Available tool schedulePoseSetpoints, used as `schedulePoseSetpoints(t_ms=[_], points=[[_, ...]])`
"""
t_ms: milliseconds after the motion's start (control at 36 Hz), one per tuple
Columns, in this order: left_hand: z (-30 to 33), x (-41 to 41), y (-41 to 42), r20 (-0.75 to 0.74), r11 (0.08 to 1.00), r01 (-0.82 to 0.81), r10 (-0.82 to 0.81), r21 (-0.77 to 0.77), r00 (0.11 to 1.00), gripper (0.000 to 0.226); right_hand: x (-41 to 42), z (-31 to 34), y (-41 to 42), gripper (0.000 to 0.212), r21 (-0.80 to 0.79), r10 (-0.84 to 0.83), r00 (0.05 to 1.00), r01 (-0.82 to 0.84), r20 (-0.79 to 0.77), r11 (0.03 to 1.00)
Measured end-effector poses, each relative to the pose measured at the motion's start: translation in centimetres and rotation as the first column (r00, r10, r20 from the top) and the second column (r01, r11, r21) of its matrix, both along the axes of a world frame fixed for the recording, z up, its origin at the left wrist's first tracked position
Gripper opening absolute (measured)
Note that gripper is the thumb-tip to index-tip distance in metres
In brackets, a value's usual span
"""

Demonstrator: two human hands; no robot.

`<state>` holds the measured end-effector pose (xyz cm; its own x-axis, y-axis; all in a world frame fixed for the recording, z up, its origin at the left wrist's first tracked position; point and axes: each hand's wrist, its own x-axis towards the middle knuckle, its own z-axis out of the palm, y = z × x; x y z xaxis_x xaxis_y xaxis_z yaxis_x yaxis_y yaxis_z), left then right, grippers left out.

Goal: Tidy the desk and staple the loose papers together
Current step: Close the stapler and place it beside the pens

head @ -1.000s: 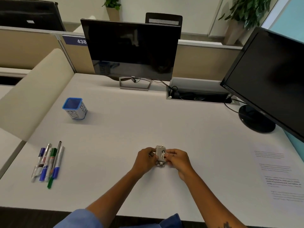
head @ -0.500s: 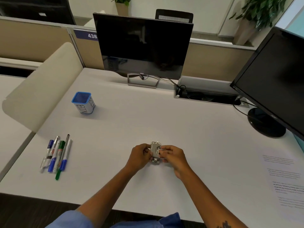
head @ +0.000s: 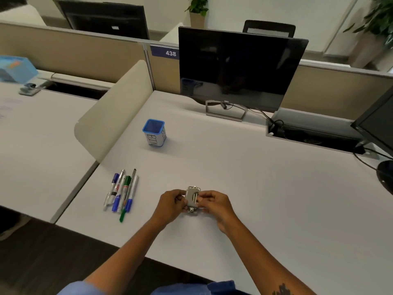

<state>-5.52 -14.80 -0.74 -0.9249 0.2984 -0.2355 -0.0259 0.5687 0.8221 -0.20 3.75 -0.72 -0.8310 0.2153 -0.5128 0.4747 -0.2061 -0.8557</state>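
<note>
On the white table [head: 265, 188] a dark monitor [head: 238, 69] stands at the back, with a blue-rimmed cup [head: 154, 133] left of centre and pens [head: 122, 193] nearer. Near the front edge, the left hand [head: 170, 204] and right hand [head: 217, 204] pinch a small metal stapler [head: 192, 198] between them.

White desk [head: 265, 188]; near its back a black monitor [head: 238, 71]. Left of the monitor, white cup [head: 154, 133] with blue rim, black lettering. Blue, green, silver pens [head: 122, 193]. Grey metal stapler [head: 192, 199].
</note>
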Motion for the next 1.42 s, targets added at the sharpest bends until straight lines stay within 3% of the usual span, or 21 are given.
schedulePoseSetpoints(t_ms=[417, 667, 1417], points=[[-0.4, -1.4, -10.5, -0.045, 0.988, -0.132, 0.129, -0.075, 0.991, 0.030, -3.7, -0.5, -9.9, 0.017, -0.060, 0.155, 0.988, -0.155, 0.001, 0.986], [-0.9, -2.2, -14.2, 0.024, 0.967, -0.254, 0.254, -0.016, 0.967, 0.028, -4.9, -0.7, -13.4, 0.017, -0.098, 0.209, 0.978, -0.208, -0.001, 0.973], [-0.4, -3.9, -17.1, -0.006, 0.921, -0.385, 0.385, -0.065, 0.923, 0.025, -6.7, 0.2, -16.0, 0.021, -0.084, 0.307, 0.951, -0.303, 0.040, 0.949]])
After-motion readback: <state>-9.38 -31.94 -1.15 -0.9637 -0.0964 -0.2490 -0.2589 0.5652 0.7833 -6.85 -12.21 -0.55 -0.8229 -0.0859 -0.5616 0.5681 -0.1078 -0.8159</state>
